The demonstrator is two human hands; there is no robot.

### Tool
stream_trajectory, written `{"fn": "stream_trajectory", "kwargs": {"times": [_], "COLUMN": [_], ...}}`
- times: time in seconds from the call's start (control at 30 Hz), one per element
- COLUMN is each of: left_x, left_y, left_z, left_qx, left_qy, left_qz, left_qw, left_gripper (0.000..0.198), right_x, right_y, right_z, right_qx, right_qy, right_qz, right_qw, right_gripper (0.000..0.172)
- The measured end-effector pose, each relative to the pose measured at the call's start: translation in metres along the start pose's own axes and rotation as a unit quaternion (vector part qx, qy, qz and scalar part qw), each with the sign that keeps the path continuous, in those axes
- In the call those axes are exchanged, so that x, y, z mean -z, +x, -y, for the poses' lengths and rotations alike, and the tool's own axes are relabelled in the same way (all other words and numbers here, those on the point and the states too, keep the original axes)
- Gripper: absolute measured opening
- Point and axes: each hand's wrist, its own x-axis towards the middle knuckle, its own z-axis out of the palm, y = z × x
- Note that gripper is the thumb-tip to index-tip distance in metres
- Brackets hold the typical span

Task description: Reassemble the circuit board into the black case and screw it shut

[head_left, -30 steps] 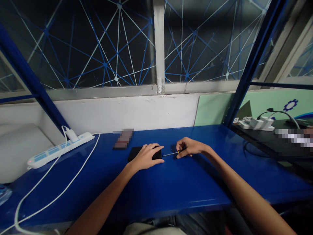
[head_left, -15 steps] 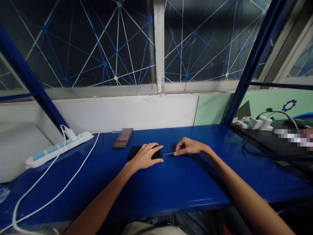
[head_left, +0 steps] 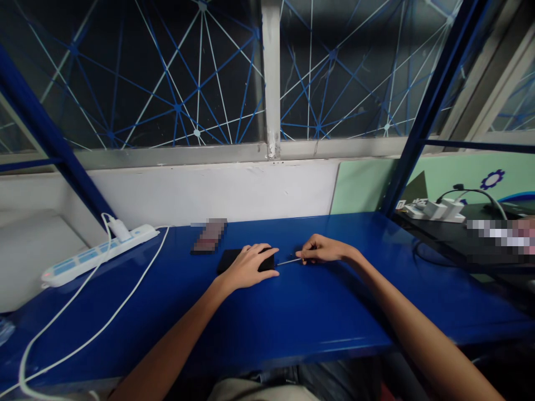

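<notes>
A black, flat, box-shaped device (head_left: 227,260) lies on the blue table (head_left: 292,312). My left hand (head_left: 251,266) spans its right part, thumb along the near side and fingers over the top and far side, holding it down. Part of the device is hidden under the palm. To its right, my right hand (head_left: 320,249) is closed in a pinch on a thin metal screwdriver (head_left: 288,262). The shaft points left, its tip at the device's right end. The fingers cover the screwdriver's handle.
Behind the device lies a blurred-out phone-like object (head_left: 209,235). A white power strip (head_left: 100,256) with a plug and a loose white cable (head_left: 125,303) occupies the left side. Blue frame posts (head_left: 418,133) rise at both sides. More plugs (head_left: 443,209) sit on a black surface at right.
My right fingers have shifted their hold on the screwdriver, with the fingertips now curled differently around it. My left hand and the black device stay in place.
</notes>
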Motion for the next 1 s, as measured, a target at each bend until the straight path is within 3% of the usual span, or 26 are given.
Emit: {"fn": "stream_trajectory", "kwargs": {"times": [0.37,0.67,0.8,1.0], "left_x": [0.0008,0.0008,0.0001,0.0002], "left_y": [0.0004,0.0004,0.0004,0.0006], "left_z": [-0.0009,-0.0006,-0.0007,-0.0015], "left_qx": [0.000,0.000,-0.001,-0.002], "left_qy": [0.004,0.009,0.012,0.017], "left_qz": [-0.001,0.008,0.004,0.005], "left_qw": [1.000,1.000,1.000,1.000], "left_gripper": [0.063,0.062,0.061,0.061], "right_x": [-0.0006,-0.0004,-0.0012,-0.0011], "right_y": [0.0015,-0.0003,0.0015,0.0028], "right_z": [-0.0017,-0.0019,-0.0004,-0.0039], "right_qx": [-0.037,-0.012,-0.005,-0.029], "right_qy": [0.047,-0.003,-0.018,0.044], "right_qz": [0.017,0.017,-0.006,0.009], "right_qw": [0.998,1.000,1.000,0.999], "right_gripper": [0.039,0.054,0.041,0.040]}}
